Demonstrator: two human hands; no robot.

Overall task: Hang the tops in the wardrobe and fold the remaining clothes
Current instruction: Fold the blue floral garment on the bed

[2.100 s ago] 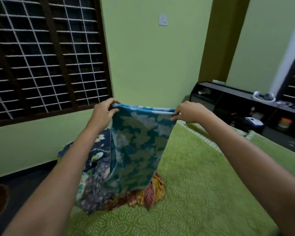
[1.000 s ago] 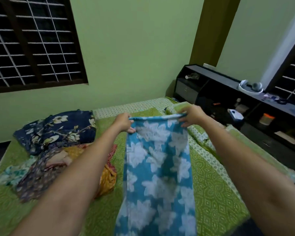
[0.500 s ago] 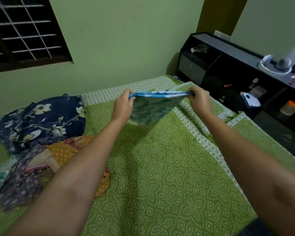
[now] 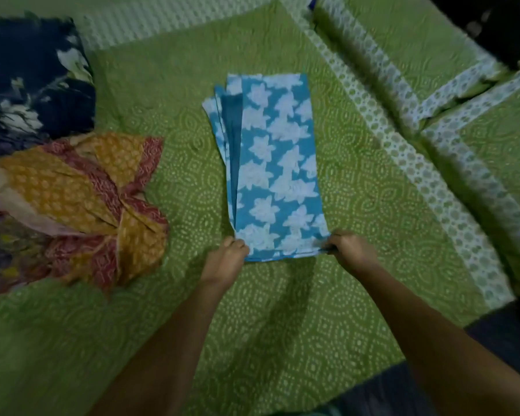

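Blue floral garment [image 4: 275, 163] lengthwise away — near end in both hands' grip.

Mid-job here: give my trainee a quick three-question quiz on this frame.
1. True or false: the blue floral cloth lies flat on the green bedspread.
2. Which hands hold its near edge? A) left only B) right only C) both
3. Fill in: the orange and red garment lies to the cloth's ____.

Key: 1 true; 2 C, left hand and right hand each grip a corner; 3 left.
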